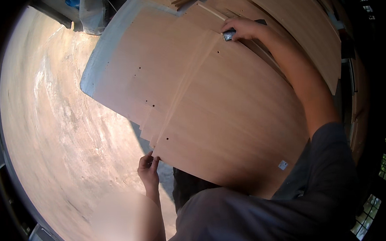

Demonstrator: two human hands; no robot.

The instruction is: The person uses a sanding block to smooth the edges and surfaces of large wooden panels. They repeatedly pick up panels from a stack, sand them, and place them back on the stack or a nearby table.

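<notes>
A large flat wooden panel (228,114) with a few small drilled holes and a small pale label (283,165) lies in front of me. At its near left corner, my left hand (148,167) pinches the edge between thumb and fingers. My right hand (245,29) reaches to the far end and grips a small dark block (229,34) against the panel's far edge. The block's exact kind cannot be made out, and my fingers partly cover it. More panels (124,76) show beyond the left edge, their ends stepped like a stack.
Further wooden boards (293,21) lie at the far right, some overlapping. A grey-blue surface (94,78) shows under the panels' left end. Worn, sunlit floor (69,128) spreads on the left. A clear plastic bag (93,14) is at the top left.
</notes>
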